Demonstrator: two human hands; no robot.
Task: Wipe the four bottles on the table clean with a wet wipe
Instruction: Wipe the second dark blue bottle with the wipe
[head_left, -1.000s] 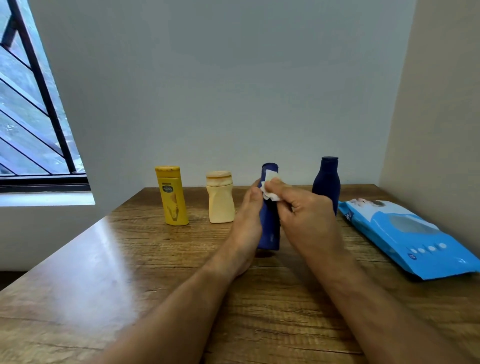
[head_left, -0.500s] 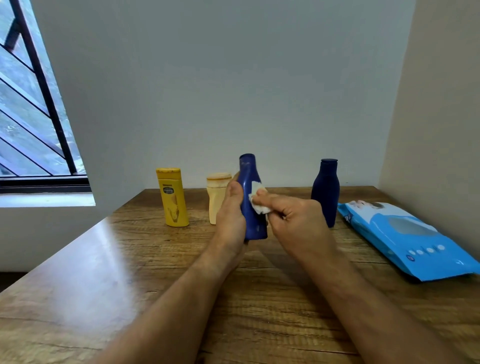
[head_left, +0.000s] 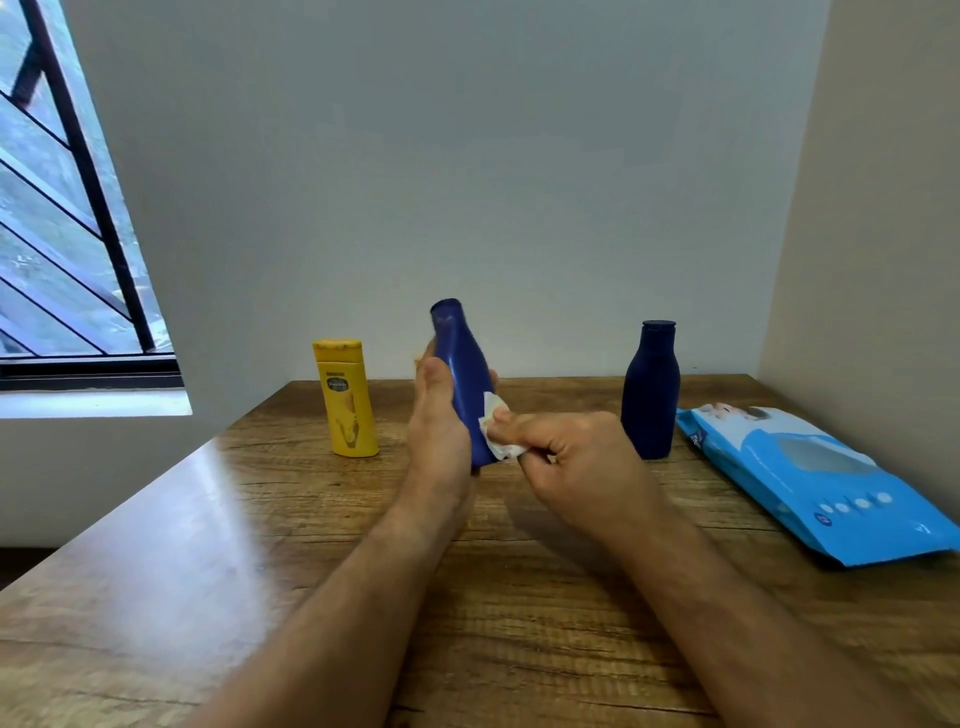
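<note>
Your right hand (head_left: 582, 457) pinches the wet wipe (head_left: 496, 431) against the blue bottle (head_left: 462, 379), which your left hand (head_left: 439, 431) grips, lifted and tilted above the table (head_left: 208, 545). A wet bottle can slip and hit the yellow bottle (head_left: 345, 397) behind it.

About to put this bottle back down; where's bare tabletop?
Bare wood lies left of the yellow bottle to the table edge, and between the right hand and the wipes pack. Crowded around the dark navy bottle.
</note>
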